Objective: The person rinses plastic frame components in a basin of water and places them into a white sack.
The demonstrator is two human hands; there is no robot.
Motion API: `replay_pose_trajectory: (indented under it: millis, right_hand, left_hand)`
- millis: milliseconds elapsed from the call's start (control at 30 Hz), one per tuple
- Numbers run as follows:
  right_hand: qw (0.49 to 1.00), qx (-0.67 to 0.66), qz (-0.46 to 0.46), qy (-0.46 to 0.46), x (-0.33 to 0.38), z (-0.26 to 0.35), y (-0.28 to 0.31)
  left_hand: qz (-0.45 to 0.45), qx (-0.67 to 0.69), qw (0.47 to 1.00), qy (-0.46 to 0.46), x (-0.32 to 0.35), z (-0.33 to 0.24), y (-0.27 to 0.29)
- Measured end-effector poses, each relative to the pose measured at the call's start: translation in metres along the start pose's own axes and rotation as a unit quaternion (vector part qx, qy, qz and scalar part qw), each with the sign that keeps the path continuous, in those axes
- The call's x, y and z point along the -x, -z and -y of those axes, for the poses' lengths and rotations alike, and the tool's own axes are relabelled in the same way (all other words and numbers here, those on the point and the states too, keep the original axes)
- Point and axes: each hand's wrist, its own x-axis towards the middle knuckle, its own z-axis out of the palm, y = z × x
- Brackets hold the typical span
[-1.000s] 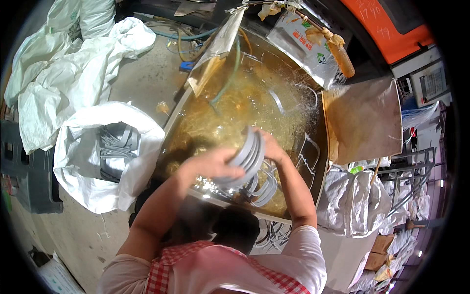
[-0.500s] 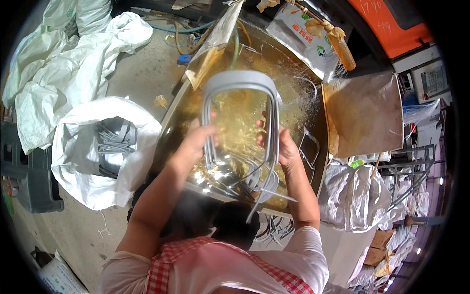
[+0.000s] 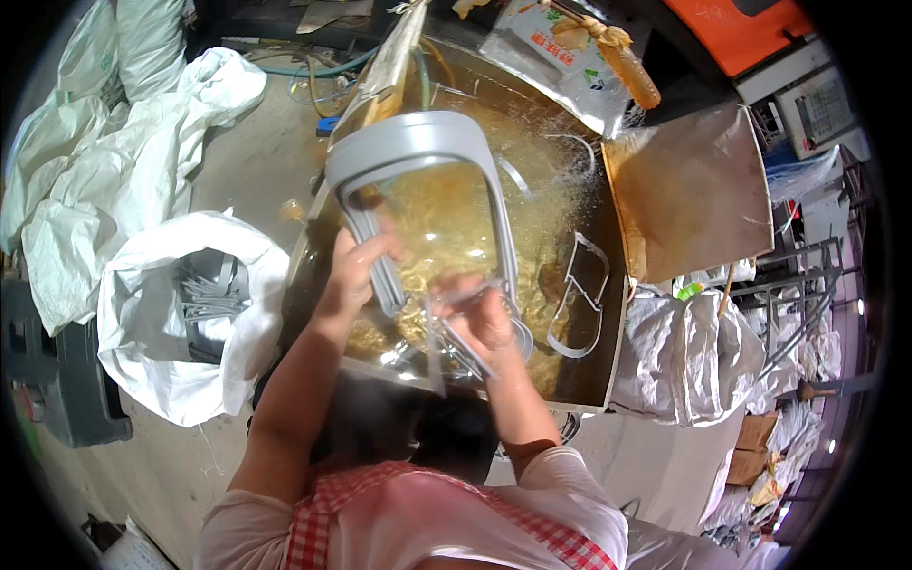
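Note:
My left hand [image 3: 356, 271] is closed around one leg of a stack of grey U-shaped plastic frames [image 3: 408, 138], held over a tub of yellowish water [image 3: 608, 385]. The curved end of the stack points away from me. Beside the stack's right leg, my right hand [image 3: 486, 318] has its fingers bent around a thin grey plastic strip [image 3: 456, 344]; motion blurs it, and its far end is hard to make out. In the water to the right floats a loose grey frame with a crossbar [image 3: 575, 350]. Other grey pieces lie partly hidden beneath my right hand.
Left of the tub stands an open white sack [image 3: 123, 318] with grey plastic pieces [image 3: 214, 299] inside. A brownish board [image 3: 689, 199] leans at the tub's right edge. Water splashes at the far right, below a hanging yellowed bottle-like piece [image 3: 632, 76]. A dark stool [image 3: 66, 389] is far left.
The frame stack has shifted left and tilted, still in my left hand. My right hand has left the stack's right leg and come inward, now with a thin grey strip.

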Motion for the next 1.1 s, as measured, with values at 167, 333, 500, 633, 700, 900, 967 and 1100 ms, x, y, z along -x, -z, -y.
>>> replay_pose_trajectory:
  millis: [167,333,500,633,700,900,967,1100]
  right_hand:
    - [0.947,-0.256,0.093,-0.169,0.013,0.000,-0.038]
    - [0.638,0.720,-0.162,-0.221,0.048,0.053,0.015]
    - [0.332,0.888,-0.313,-0.053,0.135,0.122,0.084]
    - [0.286,0.852,-0.403,0.174,0.213,0.190,0.053]
    - [0.108,0.851,-0.456,0.236,0.259,0.260,0.046]
    - [-0.204,0.650,-0.720,-0.130,0.307,0.426,-0.017]
    - [-0.181,0.753,-0.632,0.022,0.331,0.438,0.019]
    - [0.213,0.849,-0.481,0.041,0.245,0.347,0.114]
  left_hand:
    - [-0.050,0.093,0.993,0.052,0.004,-0.010,-0.005]
    - [-0.050,0.030,0.978,0.199,-0.012,0.007,0.036]
    - [-0.171,-0.121,0.950,0.231,-0.020,0.042,0.061]
    - [-0.156,-0.309,0.936,0.070,-0.023,0.043,0.063]
    - [-0.155,-0.464,0.872,-0.002,-0.019,0.042,0.058]
    - [-0.144,-0.747,0.647,-0.043,-0.007,0.051,0.022]
    - [-0.086,-0.766,0.634,-0.060,-0.020,0.068,0.024]
    - [0.025,-0.811,0.580,-0.069,-0.040,0.073,0.017]
